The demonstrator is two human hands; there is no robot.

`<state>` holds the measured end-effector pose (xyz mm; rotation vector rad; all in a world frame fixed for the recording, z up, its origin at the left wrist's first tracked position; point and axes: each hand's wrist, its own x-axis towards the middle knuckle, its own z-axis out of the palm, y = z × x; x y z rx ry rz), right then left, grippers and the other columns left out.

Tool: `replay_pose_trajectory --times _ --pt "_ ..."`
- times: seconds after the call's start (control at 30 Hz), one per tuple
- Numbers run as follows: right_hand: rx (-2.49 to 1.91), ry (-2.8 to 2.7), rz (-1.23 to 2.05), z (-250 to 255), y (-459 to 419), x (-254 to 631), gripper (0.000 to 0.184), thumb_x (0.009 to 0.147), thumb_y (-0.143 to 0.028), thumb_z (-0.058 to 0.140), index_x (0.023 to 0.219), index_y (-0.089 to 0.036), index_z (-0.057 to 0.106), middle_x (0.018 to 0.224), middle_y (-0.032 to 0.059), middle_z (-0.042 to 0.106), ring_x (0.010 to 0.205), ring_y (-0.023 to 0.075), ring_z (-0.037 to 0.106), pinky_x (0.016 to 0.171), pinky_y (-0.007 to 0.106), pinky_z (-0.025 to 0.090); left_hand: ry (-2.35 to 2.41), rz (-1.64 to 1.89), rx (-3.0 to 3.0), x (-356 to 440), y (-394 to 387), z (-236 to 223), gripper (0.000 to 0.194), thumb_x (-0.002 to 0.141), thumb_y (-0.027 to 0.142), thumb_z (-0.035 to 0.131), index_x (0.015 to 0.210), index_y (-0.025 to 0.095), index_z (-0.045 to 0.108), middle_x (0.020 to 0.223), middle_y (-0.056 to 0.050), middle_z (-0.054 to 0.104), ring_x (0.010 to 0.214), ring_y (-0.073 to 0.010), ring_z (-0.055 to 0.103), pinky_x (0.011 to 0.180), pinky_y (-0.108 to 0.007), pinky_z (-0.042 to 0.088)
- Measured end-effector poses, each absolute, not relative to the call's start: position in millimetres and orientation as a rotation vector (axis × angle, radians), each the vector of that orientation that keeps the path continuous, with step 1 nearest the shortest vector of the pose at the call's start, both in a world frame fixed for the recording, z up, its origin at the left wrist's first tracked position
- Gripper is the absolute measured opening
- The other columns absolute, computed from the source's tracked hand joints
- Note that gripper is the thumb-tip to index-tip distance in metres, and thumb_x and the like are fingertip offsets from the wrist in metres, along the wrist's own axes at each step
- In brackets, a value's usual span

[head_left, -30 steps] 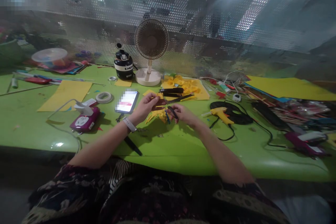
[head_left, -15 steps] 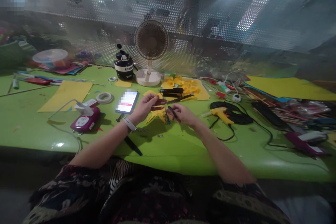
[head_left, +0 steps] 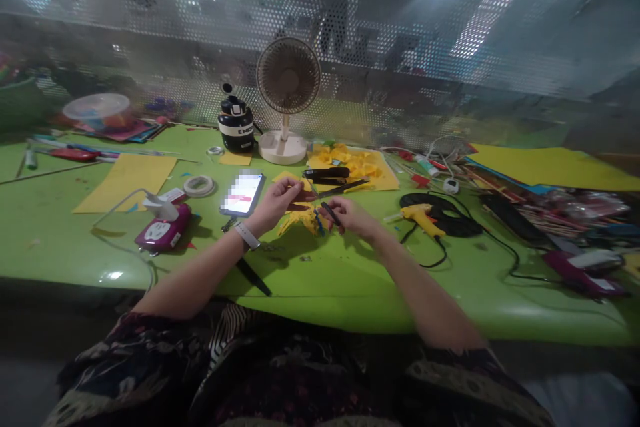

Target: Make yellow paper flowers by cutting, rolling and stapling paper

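My left hand [head_left: 281, 199], a pale watch on its wrist, is closed in a pinch at the middle of the green table [head_left: 330, 287]. What it pinches is too small to make out. Opposite it, my right hand [head_left: 351, 219] is closed around a short, slim black tool [head_left: 331, 213], whose exact kind I cannot tell. A yellow paper piece with thin strips [head_left: 296, 220] and a bit of blue lies just below and between the hands. Behind them are a black stapler [head_left: 327, 173] and a yellow-and-black cutter-like tool [head_left: 345, 187].
Folded yellow paper shapes [head_left: 355, 161] lie behind the stapler. A phone [head_left: 242, 193], tape roll [head_left: 199, 185] and purple power socket [head_left: 163, 230] are on the left. A yellow glue gun [head_left: 423, 217] with its cord lies right. A fan [head_left: 289, 77] and black bottle [head_left: 236, 127] stand behind.
Both hands hold nearly the same position, with only slight finger movement over the yellow paper piece. The black tool stays in my right hand.
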<state>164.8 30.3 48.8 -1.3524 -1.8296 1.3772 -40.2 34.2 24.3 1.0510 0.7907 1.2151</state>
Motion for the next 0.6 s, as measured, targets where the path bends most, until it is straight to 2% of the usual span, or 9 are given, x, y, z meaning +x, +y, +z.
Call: replay_pose_trajectory --times 0.13,0.6 --pt "-1.343 -1.823 1.399 48.5 30.8 165.3 0.053 0.065 -0.062 0.079 0.078 -0.019 0.052 0.06 -0.0025 0.06 0.05 0.0086 0.049 0.043 0.021 0.038 0.799 1.171 1.075 -38.7 33.8 25.6 0.023 0.09 0.033 0.067 0.087 0.015 0.054 0.085 -0.008 0.074 0.082 -0.0196 0.075 0.071 -0.032 0.062" --pt "-1.318 -1.853 1.34 43.0 33.3 166.4 0.054 0.067 -0.067 0.074 0.079 -0.019 0.053 0.059 -0.0031 0.059 0.043 0.0067 0.041 0.041 0.021 0.028 0.801 1.179 1.058 -40.7 34.7 26.5 0.028 0.086 0.038 0.071 0.086 0.015 0.054 0.086 -0.008 0.074 0.085 -0.0214 0.075 0.071 -0.033 0.062"
